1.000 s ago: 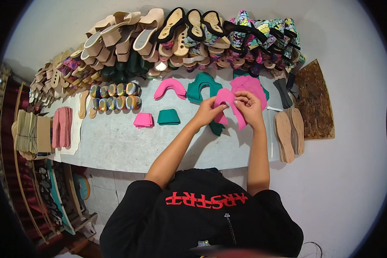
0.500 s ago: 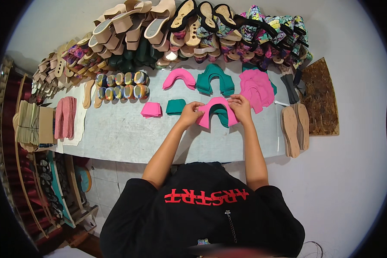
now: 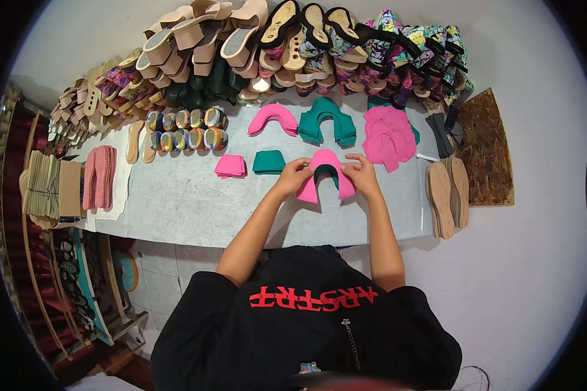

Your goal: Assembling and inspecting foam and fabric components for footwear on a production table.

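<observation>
my left hand (image 3: 295, 177) pinches the left side of pink u-piece (image 3: 325, 157), my right hand (image 3: 361, 176) pinches its right side. pink u-piece sits between front and back edges of table (image 3: 195, 212), nearer the right edge, opening frontward. green piece (image 3: 327, 170) shows inside its curve. green stack (image 3: 326, 109) lies toward back edge.

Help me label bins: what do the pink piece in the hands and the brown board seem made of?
The pink piece: matte, probably fabric or imitation leather, given its even colour and clean edges.
The brown board: perhaps wood, worn-looking, judging by its blotchy surface.
</observation>
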